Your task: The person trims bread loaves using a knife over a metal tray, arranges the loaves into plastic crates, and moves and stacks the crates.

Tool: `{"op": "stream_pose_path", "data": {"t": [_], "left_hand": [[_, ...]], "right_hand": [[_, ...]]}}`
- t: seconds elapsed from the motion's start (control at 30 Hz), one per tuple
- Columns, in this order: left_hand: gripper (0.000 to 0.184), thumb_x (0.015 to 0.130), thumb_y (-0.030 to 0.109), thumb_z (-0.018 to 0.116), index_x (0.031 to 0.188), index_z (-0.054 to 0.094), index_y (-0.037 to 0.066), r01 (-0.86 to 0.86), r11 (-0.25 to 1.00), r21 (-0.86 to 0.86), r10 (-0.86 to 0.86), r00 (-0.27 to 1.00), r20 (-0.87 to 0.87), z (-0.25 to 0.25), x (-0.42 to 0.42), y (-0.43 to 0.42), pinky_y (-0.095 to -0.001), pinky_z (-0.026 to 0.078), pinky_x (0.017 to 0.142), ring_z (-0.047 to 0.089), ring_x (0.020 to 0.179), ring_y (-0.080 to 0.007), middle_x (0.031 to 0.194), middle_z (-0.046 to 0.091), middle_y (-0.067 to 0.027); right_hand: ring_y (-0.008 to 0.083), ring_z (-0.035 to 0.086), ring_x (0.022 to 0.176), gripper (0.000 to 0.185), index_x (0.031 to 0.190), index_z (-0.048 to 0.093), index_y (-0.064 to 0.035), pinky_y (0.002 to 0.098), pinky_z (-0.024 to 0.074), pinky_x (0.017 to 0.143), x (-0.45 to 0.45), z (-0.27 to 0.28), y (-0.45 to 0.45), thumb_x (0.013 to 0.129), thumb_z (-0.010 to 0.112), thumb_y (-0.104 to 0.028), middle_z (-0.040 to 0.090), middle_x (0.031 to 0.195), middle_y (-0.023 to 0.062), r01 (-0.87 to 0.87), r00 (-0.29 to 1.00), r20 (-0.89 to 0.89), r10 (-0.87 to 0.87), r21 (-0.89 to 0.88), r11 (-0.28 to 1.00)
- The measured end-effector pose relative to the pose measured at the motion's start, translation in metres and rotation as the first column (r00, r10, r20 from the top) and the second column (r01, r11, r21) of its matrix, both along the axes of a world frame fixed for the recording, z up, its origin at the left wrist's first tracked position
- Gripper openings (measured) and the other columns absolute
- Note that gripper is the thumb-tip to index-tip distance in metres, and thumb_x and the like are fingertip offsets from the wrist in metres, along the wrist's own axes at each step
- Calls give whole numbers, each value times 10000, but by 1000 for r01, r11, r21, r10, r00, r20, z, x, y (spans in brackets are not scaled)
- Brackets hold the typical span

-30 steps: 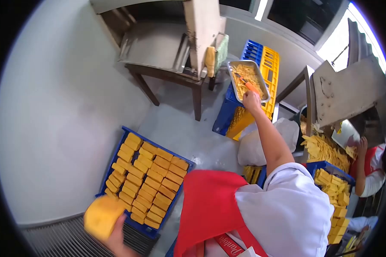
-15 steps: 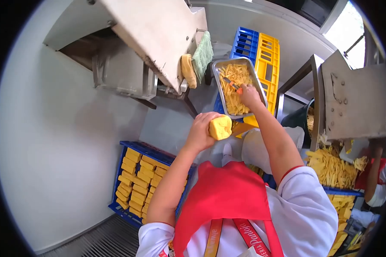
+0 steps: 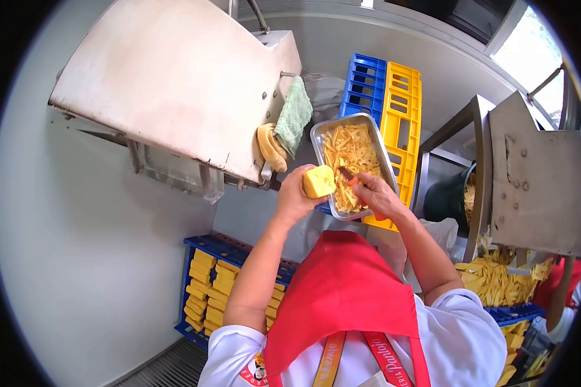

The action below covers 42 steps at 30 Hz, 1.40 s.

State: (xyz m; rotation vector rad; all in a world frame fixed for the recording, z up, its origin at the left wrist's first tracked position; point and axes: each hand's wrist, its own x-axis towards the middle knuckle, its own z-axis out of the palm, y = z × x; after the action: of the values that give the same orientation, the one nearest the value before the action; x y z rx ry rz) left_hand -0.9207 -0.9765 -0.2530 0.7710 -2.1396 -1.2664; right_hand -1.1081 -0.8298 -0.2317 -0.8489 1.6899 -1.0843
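Observation:
My left hand is closed around a yellow block that looks like cheese, its cut end turned toward the tray. In my right hand is a small knife with an orange handle, its dark blade pointing toward the block with a small gap between them. Both hands are over the near part of a metal tray, which holds a heap of yellow strips and trimmings.
Blue and yellow crates lie under and behind the tray. A blue crate of yellow blocks sits lower left. Large metal machines stand at left and right. A dark bin and another person's arm are at right.
My right hand has drawn back from the trimmings with the knife, nearer to the block. The left hand and block have moved up toward the tray's left edge. The view has shifted.

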Motion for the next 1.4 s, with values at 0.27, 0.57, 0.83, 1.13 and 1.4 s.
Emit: {"op": "stream_pose_path", "data": {"t": [0.27,0.57,0.83,1.13,1.4], "left_hand": [[692,502,110,897,1121,591,61,182,983,16,-183,981,62,20,-6,-13,-387,495,882,619,1009,-323,1070,648,-124],[690,549,10,886,1162,570,45,216,975,58,-222,967,128,18,2,-10,-307,511,871,630,991,-177,1078,644,-66],[705,546,34,891,1173,568,44,253,967,29,-255,958,130,15,-13,-2,-312,520,850,637,973,-175,1064,652,-78],[690,561,102,899,1160,563,45,85,960,-266,-89,996,-3,12,-31,-3,-348,525,836,630,982,-269,1087,626,-121],[576,614,137,810,1129,560,76,24,918,-396,-40,999,-31,16,-41,7,-443,466,836,613,974,-338,1037,652,-115]], "right_hand": [[377,618,705,434,901,664,-49,456,473,660,16,19,-16,953,486,-441,623,712,202,-68,822,-561,95,68,995],[397,624,678,515,809,678,-70,478,477,629,17,16,-17,946,459,-515,622,651,188,-113,820,-562,111,31,993],[295,615,568,622,757,681,-50,403,468,562,18,10,-9,918,467,-612,586,568,149,-162,896,-409,173,62,985],[307,615,582,611,758,677,-4,426,478,597,12,5,-3,945,450,-539,601,590,165,139,962,-241,-130,17,990],[380,648,687,547,878,726,-49,456,504,637,18,5,-5,946,450,-517,634,662,211,134,890,-432,-145,-57,989]]}}
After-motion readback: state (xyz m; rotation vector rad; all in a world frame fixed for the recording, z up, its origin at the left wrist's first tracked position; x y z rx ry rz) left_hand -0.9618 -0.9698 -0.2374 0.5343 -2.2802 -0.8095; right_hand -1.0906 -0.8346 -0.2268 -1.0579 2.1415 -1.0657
